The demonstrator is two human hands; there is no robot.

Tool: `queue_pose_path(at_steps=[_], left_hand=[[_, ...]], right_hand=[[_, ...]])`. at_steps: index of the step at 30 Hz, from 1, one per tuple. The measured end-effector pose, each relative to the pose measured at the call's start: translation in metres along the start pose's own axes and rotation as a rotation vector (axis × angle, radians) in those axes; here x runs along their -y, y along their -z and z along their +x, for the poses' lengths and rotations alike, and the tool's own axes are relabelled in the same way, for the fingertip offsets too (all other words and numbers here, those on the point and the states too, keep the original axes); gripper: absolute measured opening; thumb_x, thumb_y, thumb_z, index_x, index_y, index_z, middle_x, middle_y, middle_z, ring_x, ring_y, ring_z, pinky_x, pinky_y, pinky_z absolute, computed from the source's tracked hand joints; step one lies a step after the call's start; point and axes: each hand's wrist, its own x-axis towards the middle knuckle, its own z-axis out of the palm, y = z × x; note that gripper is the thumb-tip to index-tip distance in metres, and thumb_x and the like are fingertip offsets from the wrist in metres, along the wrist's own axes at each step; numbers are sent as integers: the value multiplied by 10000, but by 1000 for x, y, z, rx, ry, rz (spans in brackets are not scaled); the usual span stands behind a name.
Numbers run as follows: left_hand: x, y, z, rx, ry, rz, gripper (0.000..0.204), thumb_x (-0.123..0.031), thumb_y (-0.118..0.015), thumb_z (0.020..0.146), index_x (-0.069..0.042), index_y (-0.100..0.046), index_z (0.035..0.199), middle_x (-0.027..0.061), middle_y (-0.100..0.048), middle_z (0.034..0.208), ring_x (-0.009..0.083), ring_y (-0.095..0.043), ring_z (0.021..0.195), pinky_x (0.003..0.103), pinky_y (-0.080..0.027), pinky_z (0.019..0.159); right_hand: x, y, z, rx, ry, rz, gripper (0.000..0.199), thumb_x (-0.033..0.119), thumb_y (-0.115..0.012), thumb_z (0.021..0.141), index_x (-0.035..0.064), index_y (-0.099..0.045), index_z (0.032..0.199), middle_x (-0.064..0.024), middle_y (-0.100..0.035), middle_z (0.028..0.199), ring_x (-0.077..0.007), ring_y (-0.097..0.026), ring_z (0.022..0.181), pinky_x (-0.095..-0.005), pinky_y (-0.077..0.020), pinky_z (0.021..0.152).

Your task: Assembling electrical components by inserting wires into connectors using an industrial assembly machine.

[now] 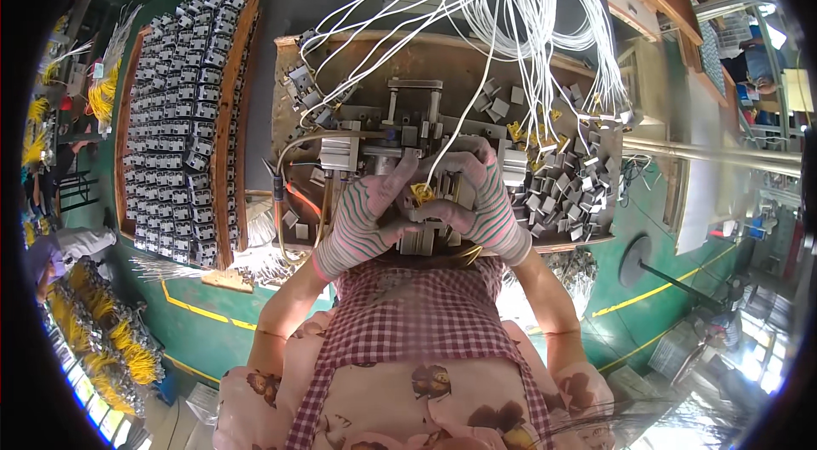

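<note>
From the head view, the wooden-rimmed worktop (430, 59) stands over green floor (651, 229), which spreads past its edge at 4 o'clock. White cables (532, 16) overhang 12 to 1; grey blocks (570, 195) crowd 3; a packed tray (225, 127) neighbours 9 to 10. Centrally, a yellow piece (422, 192) sits between left hand (368, 210) and right hand (485, 205), both with fingers bent, partly spread; which grips it, I cannot tell.

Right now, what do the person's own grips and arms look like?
The left grip and right grip wear pale knit gloves with pink and green stripes running across them, ending around the wrists. The forearms are bare up to loose, pale pink sleeves with dark brownish, flower-like prints.
</note>
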Motion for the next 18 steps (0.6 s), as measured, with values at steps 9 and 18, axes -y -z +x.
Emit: queue_pose_path(at_steps=[9, 18], left_hand=[[-11, -43, -7, -264, 467, -766, 712, -443, -770, 804, 5, -517, 1296, 95, -619, 1162, 125, -601, 905, 271, -497, 830], [-21, -27, 12, -333, 412, -276, 554, -357, -762, 807, -59, -575, 1236, 124, -609, 1065, 208, -628, 947, 339, -513, 824]], right_hand=[[0, 9, -6, 258, -155, 298, 648, 249, -849, 678, 50, -506, 1190, -105, -491, 1102, -253, -551, 949, -344, -463, 869], [-38, -5, -3, 151, 213, -308, 731, 382, -824, 568, 47, -531, 1149, -130, -506, 1176, -349, -477, 1117, -454, -393, 950]])
